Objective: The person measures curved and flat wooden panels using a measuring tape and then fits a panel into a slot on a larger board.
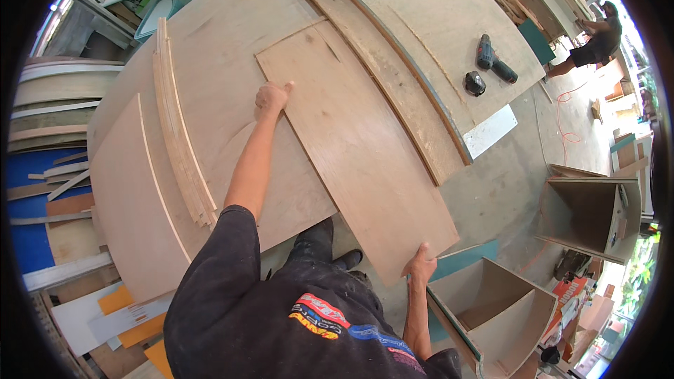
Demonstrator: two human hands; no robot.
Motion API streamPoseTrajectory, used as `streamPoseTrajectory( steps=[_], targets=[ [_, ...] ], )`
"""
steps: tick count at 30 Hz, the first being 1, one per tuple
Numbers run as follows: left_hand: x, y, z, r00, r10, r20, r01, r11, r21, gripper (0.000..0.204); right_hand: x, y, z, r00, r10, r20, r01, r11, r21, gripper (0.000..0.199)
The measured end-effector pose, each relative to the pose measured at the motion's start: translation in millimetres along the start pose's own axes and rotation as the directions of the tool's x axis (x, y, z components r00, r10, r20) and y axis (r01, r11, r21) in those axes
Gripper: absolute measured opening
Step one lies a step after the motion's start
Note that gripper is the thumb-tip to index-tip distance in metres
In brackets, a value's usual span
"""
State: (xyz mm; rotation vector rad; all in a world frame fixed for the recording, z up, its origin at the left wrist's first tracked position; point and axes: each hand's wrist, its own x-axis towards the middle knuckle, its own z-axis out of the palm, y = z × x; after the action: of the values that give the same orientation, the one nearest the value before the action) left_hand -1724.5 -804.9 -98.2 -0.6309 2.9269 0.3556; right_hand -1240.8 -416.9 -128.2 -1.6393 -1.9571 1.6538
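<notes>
A long rectangular plywood panel (pixel 351 133) lies slantwise on the big worktable (pixel 232 35), its near end jutting past the table's front edge. My left hand (pixel 272 97) is closed on the panel's left edge, toward the far end, with the thumb over the top face. At the overhanging near end, my right hand (pixel 420 264) grips the edge close to the right corner, its fingers partly hidden underneath. Just right of the panel, a long narrow board (pixel 379 70) runs alongside it.
Thin wood strips (pixel 177 126) and a plywood sheet (pixel 133 189) lie at left. A cordless drill (pixel 495 60) and a black battery (pixel 474 83) rest at far right. Open wooden boxes (pixel 502 295) stand below my right hand. Another person (pixel 600 35) works in the background.
</notes>
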Motion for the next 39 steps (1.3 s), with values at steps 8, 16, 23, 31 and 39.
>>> streamPoseTrajectory(
  steps=[8,16,23,31,39],
  targets=[
    [44,-4,-14,0.994,-0.006,0.106,0.011,0.999,-0.048,0.069,-7,-27,34,1.0,0.007,0.002,-0.007,1.0,-0.02,0.054],
    [90,-3,-24,0.994,-0.068,0.083,0.07,0.997,-0.024,0.071,-2,-58,78,0.99,0.011,0.143,-0.012,1.0,0.003,0.054],
    [91,-7,-18,0.998,-0.065,0.021,0.066,0.997,-0.051,0.075,-8,-64,90,0.995,-0.017,0.098,0.011,0.998,0.066,0.047],
    [-2,4,-13,0.992,-0.035,0.121,0.05,0.99,-0.132,0.088,3,-56,85,0.97,-0.162,0.183,0.148,0.985,0.088,0.059],
    [-174,10,26,0.984,0.143,0.104,-0.135,0.988,-0.072,0.094,5,-65,83,0.969,-0.068,0.238,0.036,0.99,0.138,0.058]
  ],
)
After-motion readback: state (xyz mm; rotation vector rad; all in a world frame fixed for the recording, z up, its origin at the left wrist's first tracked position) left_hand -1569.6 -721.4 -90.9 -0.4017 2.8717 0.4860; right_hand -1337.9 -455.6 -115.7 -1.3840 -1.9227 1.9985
